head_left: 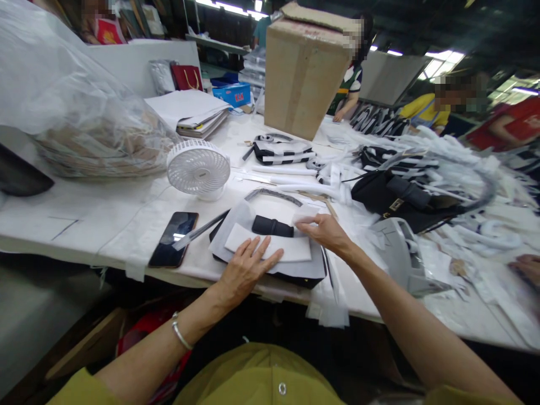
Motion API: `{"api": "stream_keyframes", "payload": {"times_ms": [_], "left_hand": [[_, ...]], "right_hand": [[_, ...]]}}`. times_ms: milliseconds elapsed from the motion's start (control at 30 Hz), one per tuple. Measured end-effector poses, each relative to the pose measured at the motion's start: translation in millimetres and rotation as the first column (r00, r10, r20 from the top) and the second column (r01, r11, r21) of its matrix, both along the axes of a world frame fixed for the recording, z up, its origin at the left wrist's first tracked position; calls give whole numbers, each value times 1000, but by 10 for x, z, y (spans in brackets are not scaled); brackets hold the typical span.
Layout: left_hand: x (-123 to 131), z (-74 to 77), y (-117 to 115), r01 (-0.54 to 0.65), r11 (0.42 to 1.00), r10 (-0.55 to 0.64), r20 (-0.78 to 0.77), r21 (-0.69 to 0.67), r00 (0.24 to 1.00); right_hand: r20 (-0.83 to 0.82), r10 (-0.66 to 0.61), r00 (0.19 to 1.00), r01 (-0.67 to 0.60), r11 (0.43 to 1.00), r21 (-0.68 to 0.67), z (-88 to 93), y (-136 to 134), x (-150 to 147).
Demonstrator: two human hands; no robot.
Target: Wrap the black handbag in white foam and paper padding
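Observation:
A black handbag (314, 281) lies near the table's front edge, its handle (270, 193) arching away from me. White tissue paper (220, 243) covers most of the bag, and a white foam strip (291, 250) lies across it. My left hand (248, 267) rests on the strip with its fingers spread. Beyond the strip a black strap piece (272, 226) shows on the paper. Just right of it, my right hand (327, 230) pinches a thin white sheet (304, 215) between thumb and fingers.
A phone (174, 239) and a white fan (198, 169) stand left of the bag. Behind is a tall cardboard box (301, 79). More black bags (405, 197) and white wrapping lie to the right. A plastic bag (97, 129) fills the far left. Other people stand beyond.

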State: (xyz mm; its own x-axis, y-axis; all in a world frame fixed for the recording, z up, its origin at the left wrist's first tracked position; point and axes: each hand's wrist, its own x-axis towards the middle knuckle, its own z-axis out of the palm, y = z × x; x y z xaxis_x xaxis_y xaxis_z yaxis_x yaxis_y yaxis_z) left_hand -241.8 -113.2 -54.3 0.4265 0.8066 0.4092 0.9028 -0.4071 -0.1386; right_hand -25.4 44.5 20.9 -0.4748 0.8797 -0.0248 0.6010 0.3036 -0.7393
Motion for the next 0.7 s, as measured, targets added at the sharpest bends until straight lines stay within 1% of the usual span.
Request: {"api": "stream_keyframes", "payload": {"times_ms": [33,100,167,233,333,400,500,533,600,667,700], "left_hand": [[-2,17,-3,1,999,-1,-2,-32,1000],[-4,61,-14,10,995,-10,1,-100,1000],[-3,120,-26,22,985,-17,26,-171,1000],[-3,192,-29,41,972,-25,70,-231,997],[-21,311,12,72,962,-41,121,-263,992],[-43,394,70,112,959,-84,118,-260,990],[-46,515,165,175,934,-160,75,-310,984],[-26,548,188,160,926,-146,66,-342,987],[54,589,214,68,922,-52,51,-382,997],[179,584,221,-31,934,47,38,-355,998],[248,563,224,-55,945,69,35,-321,997]], "right_hand": [[42,31,999,-34,996,78,41,-107,-15],[175,87,981,-125,969,215,83,-328,-58],[320,93,943,-199,927,318,44,-549,-112],[422,63,904,-262,863,432,-74,-754,-158],[485,13,874,-327,755,569,-308,-995,-185],[495,-16,869,-337,713,615,-434,-1096,-174],[476,-35,879,-327,683,653,-539,-1162,-131],[467,-33,884,-322,681,658,-556,-1166,-114],[456,-15,890,-322,689,650,-571,-1162,-78],[461,17,887,-340,699,629,-570,-1153,-47],[467,35,884,-355,700,619,-566,-1149,-34]]}}
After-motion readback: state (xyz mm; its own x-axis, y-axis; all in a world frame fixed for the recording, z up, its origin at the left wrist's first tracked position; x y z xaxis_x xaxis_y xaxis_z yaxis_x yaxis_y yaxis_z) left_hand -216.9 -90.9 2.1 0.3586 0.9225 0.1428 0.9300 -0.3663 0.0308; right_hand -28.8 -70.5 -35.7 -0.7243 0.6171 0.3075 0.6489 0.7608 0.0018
